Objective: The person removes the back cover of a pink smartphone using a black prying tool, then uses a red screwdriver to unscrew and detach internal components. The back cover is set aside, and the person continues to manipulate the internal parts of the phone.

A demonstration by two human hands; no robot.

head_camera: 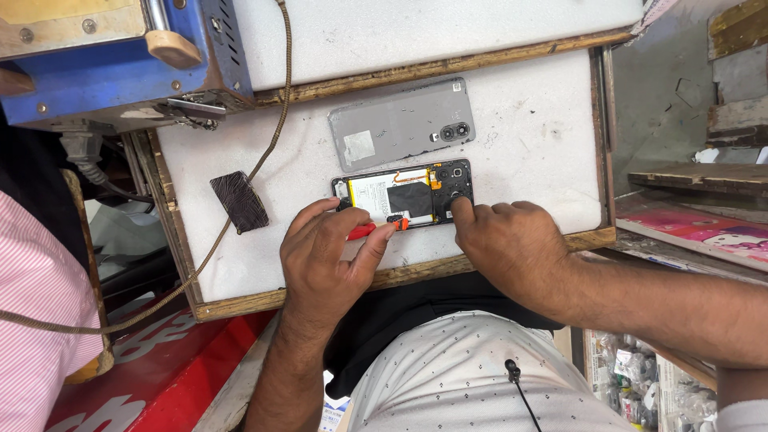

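The left hand held a pinching grip on a red screwdriver, whose tip met the opened phone just beyond the fingertips, on the white tabletop. The right hand gripped nothing; its index finger pressed down on the phone's camera end, with the other fingers curled. With the tip so near the battery and the orange flex cable, a slip looked likely to gouge either, and the phone could skid toward the grey back cover if that finger eased off
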